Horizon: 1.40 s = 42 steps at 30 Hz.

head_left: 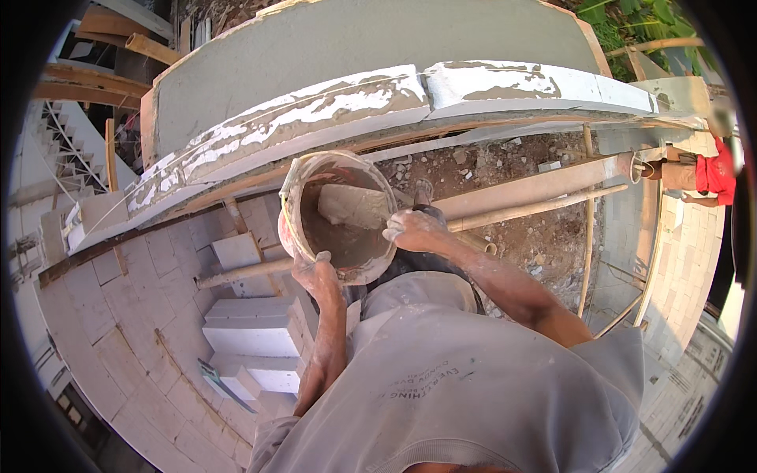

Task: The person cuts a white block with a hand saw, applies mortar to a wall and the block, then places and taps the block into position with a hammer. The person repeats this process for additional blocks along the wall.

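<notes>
A mortar-smeared bucket (pixel 292 229) is tilted in front of my body, with wet grey mortar (pixel 341 246) inside. My left hand (pixel 317 276) is closed on its near rim, thumb over the edge. My right hand (pixel 416 231) is closed at the bucket's right side, around the handle of a trowel, which the fingers mostly hide. Inside the bucket lies the trowel's blade (pixel 352 206), coated with mortar. Just beyond the bucket runs a course of white blocks (pixel 505 81) with patchy mortar on top.
A grey slab surface (pixel 355 35) stretches behind the blocks. Bamboo poles (pixel 544 206) and a plank (pixel 536 185) cross above rubble at right. White blocks (pixel 252 327) are stacked at lower left beside a teal-handled tool (pixel 217 378). Far right, a person in red (pixel 714 172) stands.
</notes>
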Each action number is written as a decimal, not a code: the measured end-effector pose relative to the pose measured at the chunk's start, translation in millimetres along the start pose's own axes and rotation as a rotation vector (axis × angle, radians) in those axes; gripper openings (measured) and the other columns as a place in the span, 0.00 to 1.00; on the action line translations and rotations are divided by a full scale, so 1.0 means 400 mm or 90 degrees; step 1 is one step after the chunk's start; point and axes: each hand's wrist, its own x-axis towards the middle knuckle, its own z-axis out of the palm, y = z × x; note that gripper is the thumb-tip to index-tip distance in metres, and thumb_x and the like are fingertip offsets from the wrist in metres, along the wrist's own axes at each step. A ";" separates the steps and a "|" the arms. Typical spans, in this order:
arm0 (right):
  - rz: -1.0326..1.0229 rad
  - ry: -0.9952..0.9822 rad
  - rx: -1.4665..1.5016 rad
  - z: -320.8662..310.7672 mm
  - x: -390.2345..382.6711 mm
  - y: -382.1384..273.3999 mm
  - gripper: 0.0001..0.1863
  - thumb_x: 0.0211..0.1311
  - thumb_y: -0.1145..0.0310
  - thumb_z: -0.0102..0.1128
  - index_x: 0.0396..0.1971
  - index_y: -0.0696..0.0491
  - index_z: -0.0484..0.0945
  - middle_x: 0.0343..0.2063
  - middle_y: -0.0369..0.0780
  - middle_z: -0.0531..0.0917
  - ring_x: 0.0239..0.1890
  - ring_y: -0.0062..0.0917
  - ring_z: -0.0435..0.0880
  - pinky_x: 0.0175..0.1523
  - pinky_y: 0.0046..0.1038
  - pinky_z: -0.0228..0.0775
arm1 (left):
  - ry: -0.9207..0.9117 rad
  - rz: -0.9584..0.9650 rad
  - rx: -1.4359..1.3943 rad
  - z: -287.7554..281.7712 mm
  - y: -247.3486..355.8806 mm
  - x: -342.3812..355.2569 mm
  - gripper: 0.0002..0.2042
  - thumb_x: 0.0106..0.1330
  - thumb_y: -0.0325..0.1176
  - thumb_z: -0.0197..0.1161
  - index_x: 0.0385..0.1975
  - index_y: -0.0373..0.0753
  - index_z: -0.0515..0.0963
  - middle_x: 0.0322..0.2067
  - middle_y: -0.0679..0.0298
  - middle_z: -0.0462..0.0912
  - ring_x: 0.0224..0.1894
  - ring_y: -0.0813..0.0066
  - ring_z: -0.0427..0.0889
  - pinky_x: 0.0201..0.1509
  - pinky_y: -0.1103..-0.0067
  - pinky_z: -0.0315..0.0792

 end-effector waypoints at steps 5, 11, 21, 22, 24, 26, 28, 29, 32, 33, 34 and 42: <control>0.242 -0.036 0.080 0.033 -0.001 0.098 0.18 0.55 0.56 0.57 0.30 0.57 0.83 0.37 0.50 0.83 0.41 0.48 0.81 0.49 0.42 0.72 | 0.021 -0.051 -0.007 -0.001 0.017 -0.006 0.20 0.48 0.17 0.54 0.44 0.25 0.77 0.38 0.60 0.81 0.38 0.72 0.77 0.48 0.78 0.69; 0.080 -0.171 0.298 -0.186 -0.051 0.102 0.15 0.56 0.62 0.62 0.18 0.57 0.76 0.15 0.41 0.75 0.20 0.28 0.76 0.33 0.33 0.69 | 0.069 -0.101 -0.008 0.051 0.020 -0.062 0.20 0.47 0.17 0.54 0.44 0.25 0.76 0.38 0.60 0.81 0.38 0.70 0.77 0.47 0.77 0.69; 0.217 0.331 -0.307 -0.743 -0.320 0.438 0.15 0.58 0.56 0.57 0.33 0.53 0.80 0.28 0.45 0.83 0.33 0.39 0.83 0.41 0.37 0.76 | 0.046 0.030 0.085 0.094 -0.096 -0.154 0.21 0.45 0.20 0.53 0.42 0.28 0.77 0.37 0.61 0.79 0.39 0.68 0.77 0.45 0.75 0.70; 0.268 0.378 -0.457 -0.778 -0.349 0.484 0.17 0.58 0.54 0.57 0.36 0.52 0.81 0.31 0.45 0.84 0.35 0.40 0.84 0.42 0.38 0.77 | 0.053 0.011 0.061 0.109 -0.091 -0.169 0.21 0.44 0.20 0.53 0.42 0.28 0.77 0.37 0.61 0.79 0.39 0.68 0.77 0.45 0.75 0.70; 0.344 0.310 -0.500 -0.848 -0.409 0.606 0.17 0.58 0.54 0.57 0.38 0.50 0.81 0.32 0.45 0.85 0.37 0.41 0.85 0.42 0.39 0.78 | 0.059 -0.028 0.007 0.145 -0.073 -0.189 0.21 0.44 0.20 0.54 0.42 0.28 0.77 0.37 0.60 0.79 0.39 0.67 0.77 0.45 0.74 0.70; 0.327 0.295 -0.499 -0.866 -0.402 0.614 0.15 0.59 0.55 0.57 0.37 0.50 0.82 0.31 0.44 0.85 0.35 0.40 0.85 0.41 0.40 0.78 | 0.094 -0.066 -0.045 0.165 -0.066 -0.209 0.21 0.43 0.20 0.54 0.42 0.28 0.77 0.38 0.60 0.79 0.39 0.67 0.77 0.44 0.74 0.70; 0.293 0.286 -0.475 -0.846 -0.365 0.617 0.14 0.59 0.56 0.57 0.35 0.51 0.81 0.30 0.44 0.85 0.34 0.39 0.85 0.41 0.40 0.78 | 0.208 -0.184 -0.013 0.182 -0.088 -0.203 0.21 0.43 0.19 0.54 0.42 0.28 0.77 0.38 0.59 0.79 0.38 0.66 0.77 0.43 0.73 0.71; 0.277 0.281 -0.463 -0.838 -0.333 0.615 0.14 0.59 0.57 0.57 0.34 0.51 0.81 0.30 0.44 0.85 0.33 0.39 0.85 0.41 0.40 0.77 | 0.264 -0.244 0.002 0.187 -0.108 -0.196 0.21 0.42 0.19 0.54 0.42 0.28 0.77 0.38 0.59 0.79 0.38 0.66 0.77 0.42 0.73 0.71; 0.119 0.325 -0.456 -0.808 -0.227 0.543 0.10 0.56 0.61 0.57 0.31 0.52 0.79 0.28 0.43 0.85 0.30 0.38 0.85 0.38 0.40 0.77 | 0.165 -0.145 0.022 0.142 -0.205 -0.197 0.21 0.43 0.18 0.54 0.42 0.29 0.77 0.37 0.59 0.79 0.37 0.66 0.77 0.40 0.73 0.72; 0.060 0.364 -0.440 -0.808 -0.203 0.532 0.09 0.56 0.62 0.57 0.30 0.52 0.79 0.28 0.43 0.85 0.30 0.38 0.85 0.37 0.40 0.77 | 0.167 -0.127 0.023 0.154 -0.213 -0.185 0.21 0.43 0.18 0.54 0.42 0.28 0.77 0.36 0.59 0.79 0.37 0.66 0.77 0.40 0.73 0.72; 0.057 0.350 -0.446 -0.805 -0.186 0.535 0.09 0.56 0.63 0.57 0.30 0.51 0.79 0.27 0.43 0.84 0.30 0.37 0.85 0.37 0.40 0.78 | 0.173 -0.118 0.029 0.170 -0.200 -0.200 0.21 0.43 0.18 0.54 0.42 0.28 0.77 0.36 0.59 0.79 0.36 0.66 0.77 0.41 0.73 0.72; 0.011 0.295 -0.610 -0.815 -0.292 0.682 0.08 0.56 0.62 0.60 0.30 0.49 0.82 0.37 0.38 0.84 0.35 0.31 0.86 0.38 0.37 0.79 | 0.124 -0.062 0.131 0.227 -0.212 -0.193 0.20 0.44 0.17 0.55 0.41 0.27 0.77 0.36 0.60 0.80 0.36 0.68 0.77 0.44 0.75 0.70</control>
